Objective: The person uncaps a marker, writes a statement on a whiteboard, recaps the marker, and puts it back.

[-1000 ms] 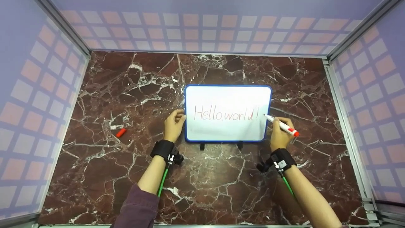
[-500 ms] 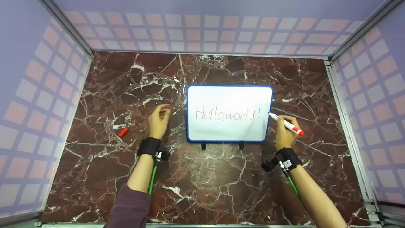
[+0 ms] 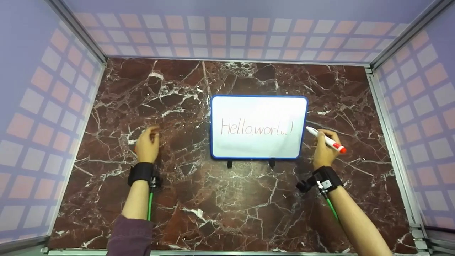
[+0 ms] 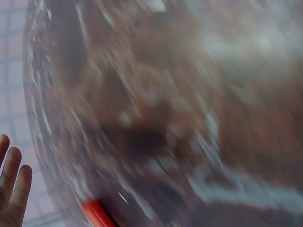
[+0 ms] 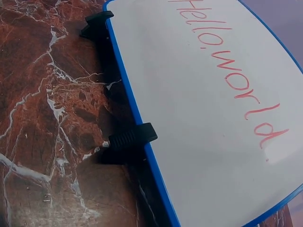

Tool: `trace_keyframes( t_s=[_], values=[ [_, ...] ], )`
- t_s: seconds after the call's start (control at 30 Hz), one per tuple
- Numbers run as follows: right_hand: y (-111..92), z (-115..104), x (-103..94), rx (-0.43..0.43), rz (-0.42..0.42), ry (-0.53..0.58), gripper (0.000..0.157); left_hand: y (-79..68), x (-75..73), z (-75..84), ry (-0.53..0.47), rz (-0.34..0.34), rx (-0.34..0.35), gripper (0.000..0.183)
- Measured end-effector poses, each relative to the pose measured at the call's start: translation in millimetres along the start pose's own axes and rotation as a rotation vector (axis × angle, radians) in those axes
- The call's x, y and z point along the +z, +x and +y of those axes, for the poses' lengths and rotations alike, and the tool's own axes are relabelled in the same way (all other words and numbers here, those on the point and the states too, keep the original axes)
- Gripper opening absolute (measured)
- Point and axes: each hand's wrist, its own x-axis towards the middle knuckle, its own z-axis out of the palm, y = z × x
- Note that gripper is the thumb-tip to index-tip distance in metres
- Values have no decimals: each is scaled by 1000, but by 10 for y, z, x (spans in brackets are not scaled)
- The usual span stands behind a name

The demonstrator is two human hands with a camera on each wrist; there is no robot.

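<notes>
My right hand [image 3: 324,153] pinches a white marker with a red end [image 3: 326,140] beside the right edge of a blue-framed whiteboard [image 3: 256,148]. The marker's tip points at that edge. Red handwriting [image 3: 236,127] on the board reads "Hello, world!", and the right wrist view shows its letters close up. Off to the left, my left hand [image 3: 146,145] is over the red marker cap, mostly hiding it in the head view. In the left wrist view the cap [image 4: 98,213] lies on the tabletop, with my extended fingers [image 4: 19,187] apart from it.
Black clips [image 5: 132,136] support the whiteboard at its lower edge. Beneath everything is a dark red marble-patterned table [image 3: 231,209]. Walls with a checkered pattern [image 3: 220,38] enclose the back and sides. Green cables [image 3: 150,206] run from both wrist cameras.
My left hand has left the whiteboard's left edge and travelled left to the red cap. My right hand has drawn the marker slightly right, away from the writing.
</notes>
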Motion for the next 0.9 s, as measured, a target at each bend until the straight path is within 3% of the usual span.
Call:
trace_keyframes(
  t_s=[0.23,0.4,0.57,0.67,0.9],
  values=[
    [-19,31,0,-6,5,-22,22,-75,-127,-291,53,63,-96,26],
    [-56,44,1,-5,-15,-38,10,-124,-170,-432,54,89,-165,29],
    [-68,46,-14,3,-26,-47,9,-165,-179,-476,111,54,-235,37],
    [-61,45,-14,-3,-22,-43,17,-188,-175,-478,151,30,-254,37],
    [-44,50,-8,-20,-9,-76,24,-210,-130,-446,207,10,-226,25]
  ],
)
